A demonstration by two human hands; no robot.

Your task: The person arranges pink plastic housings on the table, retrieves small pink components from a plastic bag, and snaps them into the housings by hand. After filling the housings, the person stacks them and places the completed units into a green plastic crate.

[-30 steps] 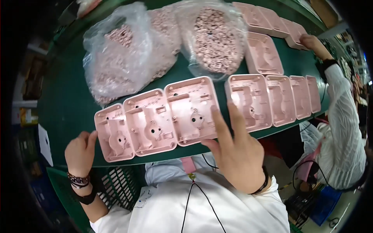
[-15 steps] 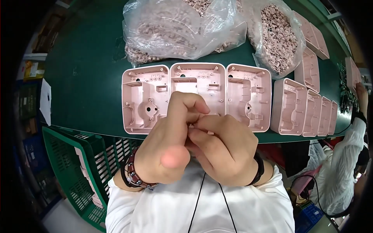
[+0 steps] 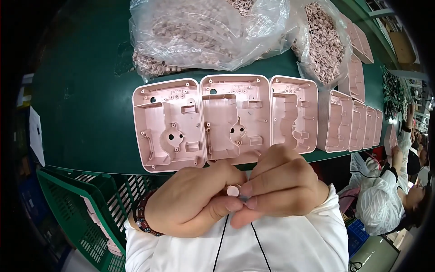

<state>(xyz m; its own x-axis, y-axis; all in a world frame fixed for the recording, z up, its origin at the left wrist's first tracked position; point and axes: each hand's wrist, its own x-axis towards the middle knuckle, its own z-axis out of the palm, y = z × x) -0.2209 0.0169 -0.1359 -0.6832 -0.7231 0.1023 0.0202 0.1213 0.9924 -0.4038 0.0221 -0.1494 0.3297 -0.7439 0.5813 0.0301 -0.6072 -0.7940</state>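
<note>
In front of my chest, my left hand [image 3: 192, 199] is closed, pinching a small pink plastic piece [image 3: 233, 191] with a round flat end. My right hand [image 3: 286, 183] meets it there, its thumb and fingers closed on a small grey piece [image 3: 244, 198] against the pink one. Fingers cover most of both pieces. Just beyond my hands lie three open pink plastic housings side by side: a left one [image 3: 153, 123], a middle one [image 3: 222, 115] and a right one [image 3: 283, 109]. My right hand overlaps the near edge of the right housing.
Clear plastic bags [image 3: 199, 36] of small pink parts sit at the back, another bag [image 3: 321, 45] beside them. Nested pink housings [image 3: 339, 122] line the right side. A green crate [image 3: 77, 213] stands below the table's left edge. A co-worker [image 3: 380, 204] works at far right.
Both hands have come down toward my chest, off the middle housing, and the pink and grey pieces now show between the fingers. The view has shifted, and the co-worker has moved.
</note>
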